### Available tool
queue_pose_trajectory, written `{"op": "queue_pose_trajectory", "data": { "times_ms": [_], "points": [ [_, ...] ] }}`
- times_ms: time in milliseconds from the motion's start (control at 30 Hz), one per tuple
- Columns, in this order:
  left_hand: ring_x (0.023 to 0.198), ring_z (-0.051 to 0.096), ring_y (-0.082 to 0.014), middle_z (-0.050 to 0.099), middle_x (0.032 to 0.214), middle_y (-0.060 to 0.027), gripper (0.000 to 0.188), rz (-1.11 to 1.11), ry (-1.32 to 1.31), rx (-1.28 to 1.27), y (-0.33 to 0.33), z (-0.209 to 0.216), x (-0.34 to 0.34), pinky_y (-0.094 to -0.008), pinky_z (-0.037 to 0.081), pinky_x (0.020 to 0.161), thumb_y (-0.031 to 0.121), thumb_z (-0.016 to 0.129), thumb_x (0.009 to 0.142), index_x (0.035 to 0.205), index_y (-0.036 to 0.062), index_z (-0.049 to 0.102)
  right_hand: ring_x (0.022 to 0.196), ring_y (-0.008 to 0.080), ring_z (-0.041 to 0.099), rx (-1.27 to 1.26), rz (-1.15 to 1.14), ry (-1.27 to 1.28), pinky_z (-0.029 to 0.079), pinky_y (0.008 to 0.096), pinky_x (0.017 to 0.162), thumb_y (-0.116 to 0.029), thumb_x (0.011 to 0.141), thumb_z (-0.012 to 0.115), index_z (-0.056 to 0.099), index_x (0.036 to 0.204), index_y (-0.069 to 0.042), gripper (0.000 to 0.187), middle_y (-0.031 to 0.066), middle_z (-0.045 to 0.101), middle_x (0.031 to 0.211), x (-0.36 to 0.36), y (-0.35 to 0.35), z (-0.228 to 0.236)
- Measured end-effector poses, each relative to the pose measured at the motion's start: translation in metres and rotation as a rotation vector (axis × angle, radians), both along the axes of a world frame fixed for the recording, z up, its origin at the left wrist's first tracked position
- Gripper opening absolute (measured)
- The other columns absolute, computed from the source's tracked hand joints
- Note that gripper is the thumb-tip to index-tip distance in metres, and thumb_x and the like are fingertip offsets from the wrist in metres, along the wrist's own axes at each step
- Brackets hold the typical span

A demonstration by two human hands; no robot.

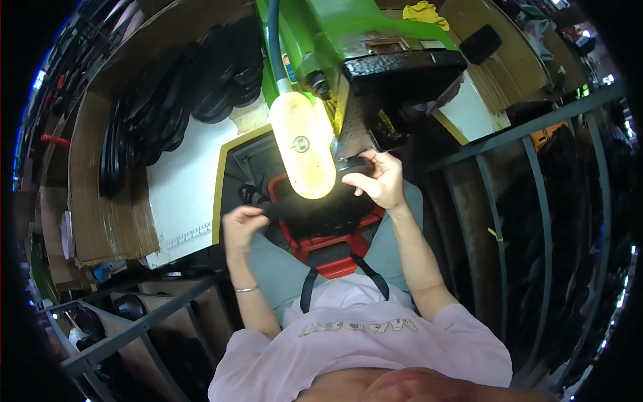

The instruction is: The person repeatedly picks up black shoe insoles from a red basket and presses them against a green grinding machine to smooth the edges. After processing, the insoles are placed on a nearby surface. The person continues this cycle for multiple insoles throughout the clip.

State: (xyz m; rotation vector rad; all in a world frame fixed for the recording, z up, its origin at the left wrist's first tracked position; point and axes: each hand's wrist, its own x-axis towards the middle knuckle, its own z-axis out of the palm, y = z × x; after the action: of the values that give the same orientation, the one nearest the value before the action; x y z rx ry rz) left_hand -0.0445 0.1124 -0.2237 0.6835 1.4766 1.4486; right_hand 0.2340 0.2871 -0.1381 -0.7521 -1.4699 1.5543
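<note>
My right hand is closed, thumb against fingers, on the edge of a black flat piece just under the head of a green machine. The lamp and the machine hide part of that piece. To the left, my left hand is pinched shut in front of my left thigh, with something dark at its fingertips. Whether this is the same black piece cannot be made out against the dark background. A bright yellowish lamp hangs between my hands, over the lit spot.
A cardboard box at left holds several black sole-shaped pieces beside a white tabletop. Another carton stands at right, with a yellow cloth behind the machine. Metal railings flank me; a red stool shows below.
</note>
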Motion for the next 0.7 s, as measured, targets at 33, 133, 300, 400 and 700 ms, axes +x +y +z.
{"op": "queue_pose_trajectory", "data": {
  "times_ms": [33,133,300,400,700],
  "points": [
    [0.07,0.066,-0.0148,0.07,0.082,-0.0091,0.018,-0.04,0.047,-0.033,-0.003,-0.011,0.015,-0.0259,0.054,0.065,-0.007,0.076,0.071,0.087,-0.0038,0.068,0.055,0.0075,0.059,-0.021,-0.05,-0.021,0.044,0.0215,0.046,-0.007,0.069,0.084,0.065,0.09,0.001,0.03,0.0046,0.067,0.073,-0.006,-0.002,0.004],
    [0.069,0.068,-0.016,0.071,0.078,-0.0096,0.021,-0.225,0.385,-0.156,0.015,-0.036,0.073,-0.0294,0.053,0.063,0.002,0.082,0.068,0.085,-0.0021,0.07,0.055,0.0069,0.057,0.278,-0.173,-0.22,0.045,0.0227,0.049,-0.012,0.067,0.087,0.066,0.088,0.0,0.032,0.0043,0.067,0.074,-0.006,0.002,-0.015],
    [0.079,0.066,-0.0314,0.069,0.086,-0.0149,0.015,-0.149,0.824,0.316,0.071,0.022,0.089,-0.0371,0.052,0.073,0.004,0.074,0.075,0.089,-0.0006,0.069,0.067,0.0092,0.059,0.602,-0.181,-0.408,0.047,0.0242,0.059,-0.01,0.061,0.089,0.065,0.081,-0.001,0.033,0.0052,0.065,0.076,0.05,-0.005,0.093],
    [0.083,0.064,-0.0339,0.068,0.09,-0.0148,0.015,0.266,0.87,0.475,0.116,0.089,0.042,-0.0402,0.051,0.078,0.003,0.069,0.079,0.094,0.0,0.068,0.076,0.0283,0.065,1.115,-0.461,-0.129,0.055,0.0365,0.069,-0.006,0.075,0.078,0.057,0.098,0.0,0.032,0.0151,0.067,0.085,0.113,0.008,0.142],
    [0.101,0.062,-0.0303,0.069,0.103,-0.0094,0.027,0.287,1.583,0.426,0.252,0.092,-0.107,-0.0435,0.044,0.097,0.007,0.072,0.077,0.104,0.0041,0.068,0.106,0.0185,0.062,0.645,-0.337,-0.351,0.048,0.0308,0.091,0.003,0.074,0.072,0.066,0.102,-0.005,0.029,0.0053,0.068,0.106,0.143,0.235,0.032]
  ]
}}
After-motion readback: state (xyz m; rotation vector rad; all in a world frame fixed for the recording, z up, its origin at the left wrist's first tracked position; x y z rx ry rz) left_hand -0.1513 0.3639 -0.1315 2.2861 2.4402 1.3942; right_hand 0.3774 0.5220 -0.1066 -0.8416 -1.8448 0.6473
